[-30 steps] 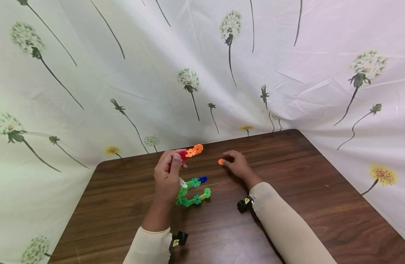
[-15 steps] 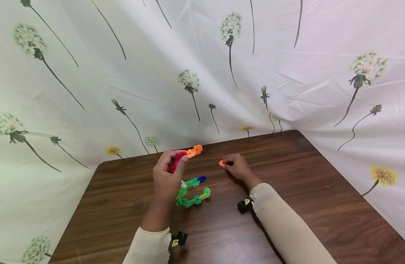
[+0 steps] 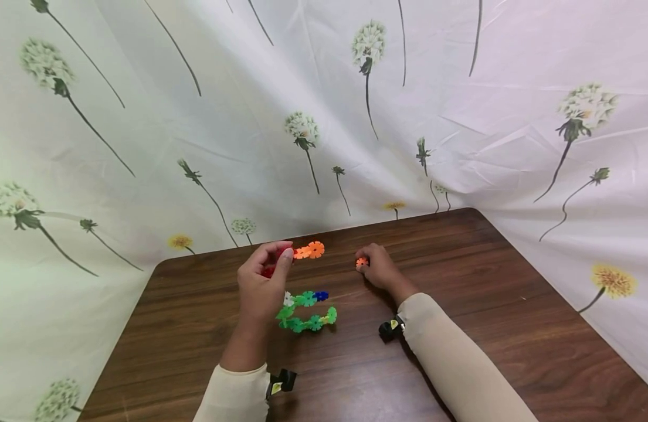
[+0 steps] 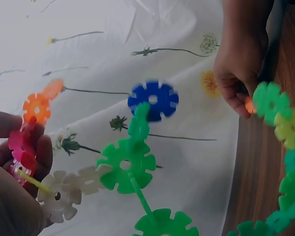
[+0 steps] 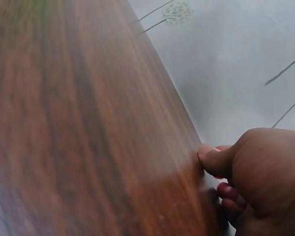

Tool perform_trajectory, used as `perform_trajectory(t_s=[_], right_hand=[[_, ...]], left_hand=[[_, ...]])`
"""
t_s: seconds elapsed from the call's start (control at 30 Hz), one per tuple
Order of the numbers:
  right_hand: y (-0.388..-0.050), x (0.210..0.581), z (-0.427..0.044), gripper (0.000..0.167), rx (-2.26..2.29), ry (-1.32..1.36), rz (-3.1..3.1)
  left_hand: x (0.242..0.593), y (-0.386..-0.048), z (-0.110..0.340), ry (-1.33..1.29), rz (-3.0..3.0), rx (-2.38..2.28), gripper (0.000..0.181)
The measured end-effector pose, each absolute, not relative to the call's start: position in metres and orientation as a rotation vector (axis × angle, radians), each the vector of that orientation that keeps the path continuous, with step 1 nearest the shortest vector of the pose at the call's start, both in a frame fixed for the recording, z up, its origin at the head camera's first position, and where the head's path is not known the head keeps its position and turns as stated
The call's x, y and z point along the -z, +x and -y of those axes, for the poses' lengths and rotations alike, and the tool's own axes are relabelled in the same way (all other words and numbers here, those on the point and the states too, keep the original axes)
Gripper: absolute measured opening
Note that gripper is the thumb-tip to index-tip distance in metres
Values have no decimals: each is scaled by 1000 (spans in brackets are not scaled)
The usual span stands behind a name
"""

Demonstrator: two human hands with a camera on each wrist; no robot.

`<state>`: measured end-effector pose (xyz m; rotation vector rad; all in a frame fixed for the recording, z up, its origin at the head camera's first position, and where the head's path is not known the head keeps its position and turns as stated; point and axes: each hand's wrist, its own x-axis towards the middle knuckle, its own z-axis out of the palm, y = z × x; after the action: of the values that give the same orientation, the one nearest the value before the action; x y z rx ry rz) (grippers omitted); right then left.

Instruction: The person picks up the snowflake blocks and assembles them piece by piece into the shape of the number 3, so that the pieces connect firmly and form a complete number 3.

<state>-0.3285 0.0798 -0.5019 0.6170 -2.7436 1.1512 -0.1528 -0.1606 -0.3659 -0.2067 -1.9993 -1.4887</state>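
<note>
My left hand point(image 3: 261, 281) grips a chain of interlocking flower-shaped discs by its red and pink part point(image 4: 20, 145). Two orange discs point(image 3: 316, 249) stick out beyond the fingertips, towards the right. Below the hand the chain curves on through white discs point(image 4: 59, 196), green discs point(image 4: 126, 164), a yellow disc point(image 4: 288, 129) and a blue disc point(image 4: 153, 101). Across a gap to the right, my right hand point(image 3: 383, 271) pinches a single orange disc point(image 3: 362, 262) between thumb and fingers. In the right wrist view the thumb and fingers hide most of that disc.
A dark wooden table point(image 3: 461, 281) lies under both hands. White cloth with a dandelion print point(image 3: 239, 140) hangs behind it and along its sides. Each wrist wears a small black camera, such as the right one point(image 3: 389, 329).
My left hand has shifted slightly left, and the chain's orange end has dipped lower. The orange disc in my right hand has moved a little right and turned.
</note>
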Motion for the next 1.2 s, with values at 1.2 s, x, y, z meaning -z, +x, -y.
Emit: perform_trajectory(t_s=[1.2], right_hand=[[-272, 415, -55, 32, -2675, 1319, 2031]], left_hand=[[368, -156, 162, -216, 1998, 1366, 14]])
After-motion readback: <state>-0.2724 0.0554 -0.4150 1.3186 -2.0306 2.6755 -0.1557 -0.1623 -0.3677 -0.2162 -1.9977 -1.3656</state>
